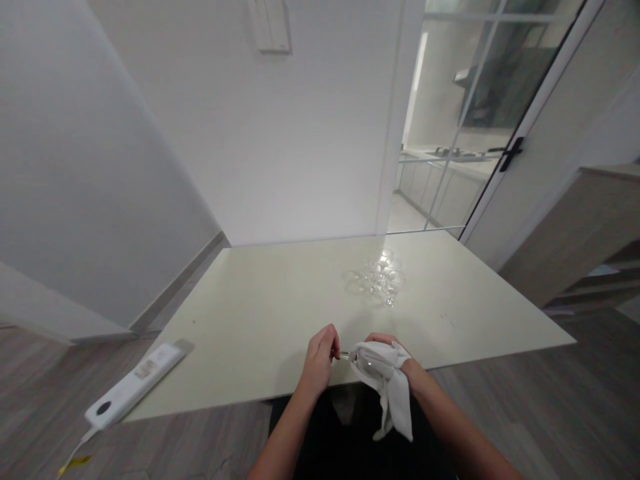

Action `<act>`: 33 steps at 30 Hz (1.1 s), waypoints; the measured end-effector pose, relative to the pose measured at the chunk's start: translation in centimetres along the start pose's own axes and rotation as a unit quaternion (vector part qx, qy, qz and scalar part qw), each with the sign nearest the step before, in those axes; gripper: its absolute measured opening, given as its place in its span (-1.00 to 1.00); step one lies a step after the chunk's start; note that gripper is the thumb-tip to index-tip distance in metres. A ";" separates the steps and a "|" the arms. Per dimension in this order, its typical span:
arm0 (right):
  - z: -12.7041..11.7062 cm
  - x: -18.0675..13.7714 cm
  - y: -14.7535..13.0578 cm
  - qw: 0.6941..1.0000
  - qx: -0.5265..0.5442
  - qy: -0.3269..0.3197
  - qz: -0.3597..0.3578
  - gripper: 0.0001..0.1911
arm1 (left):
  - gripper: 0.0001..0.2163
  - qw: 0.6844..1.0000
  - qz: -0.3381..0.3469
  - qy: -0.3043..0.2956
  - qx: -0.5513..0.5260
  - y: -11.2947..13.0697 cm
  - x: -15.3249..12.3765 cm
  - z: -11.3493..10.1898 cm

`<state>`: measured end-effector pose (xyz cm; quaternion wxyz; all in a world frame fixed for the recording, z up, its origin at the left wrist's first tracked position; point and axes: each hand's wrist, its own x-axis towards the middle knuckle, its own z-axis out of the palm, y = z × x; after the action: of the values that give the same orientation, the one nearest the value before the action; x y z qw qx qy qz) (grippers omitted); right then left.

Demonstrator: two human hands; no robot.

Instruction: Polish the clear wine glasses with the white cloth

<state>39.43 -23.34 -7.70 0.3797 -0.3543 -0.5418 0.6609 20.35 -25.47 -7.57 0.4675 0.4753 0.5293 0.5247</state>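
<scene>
My left hand [320,355] is closed around the thin stem of a clear stemmed glass [345,356], held sideways just above the table's near edge. A white cloth [395,387] wraps the bowl end of this glass, and a loose end hangs down over my lap. The cloth is gripped by my right hand [412,375], pressed against the bowl from the right. Cloth covers part of the bowl and some of my right fingers. Beyond my hands, a cluster of several clear glasses [384,275] stands on the pale table [270,300]; their outlines overlap.
A white power strip [137,383] with a cord lies across the table's left front corner. The table's far edge meets a white wall [310,133]. A glass-paned door [450,113] stands at the back right, and a wooden shelf unit [585,227] is on the right.
</scene>
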 end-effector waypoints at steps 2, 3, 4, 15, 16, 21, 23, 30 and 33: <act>0.0 -0.3 -0.4 0.999 0.000 0.036 -0.008 -0.86 | -0.57 1.000 0.012 0.000 0.012 0.0 -0.1 0.0; 0.1 -0.4 -0.5 0.999 -0.003 0.049 -0.015 -0.87 | -0.57 1.000 0.015 -0.001 0.017 0.1 -0.1 -0.1; 0.1 -0.5 -0.7 0.998 -0.007 0.053 -0.021 -0.88 | -0.57 1.000 0.017 -0.001 0.020 0.1 -0.1 -0.1; -1.1 1.6 1.8 0.999 -0.046 0.007 0.011 -0.89 | -0.56 0.999 0.026 -0.018 0.028 0.5 -0.6 0.0; -1.1 1.7 2.0 0.999 -0.046 0.014 0.011 -0.90 | -0.56 0.999 0.027 -0.018 0.030 0.5 -0.6 0.0; -0.5 0.6 1.8 0.998 0.000 0.069 0.006 -0.86 | -0.57 0.999 0.018 -0.016 0.027 0.5 -0.2 -0.2; 0.1 -0.4 0.9 0.997 0.019 0.077 0.009 -0.88 | -0.57 1.000 0.011 -0.016 0.020 0.4 0.0 -0.4; 0.2 -1.0 -1.1 0.997 -0.036 -0.072 0.012 -0.81 | -0.58 1.000 0.004 -0.008 0.001 0.4 -0.3 -0.5; -0.6 0.4 0.6 0.994 -0.039 -0.098 0.016 -0.77 | -0.58 1.000 0.010 -0.026 0.002 -0.1 -0.6 -0.1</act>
<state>39.72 -22.77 -8.46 0.3002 -0.3113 -0.5962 0.6764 20.28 -26.06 -7.65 0.4750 0.4947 0.5134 0.5159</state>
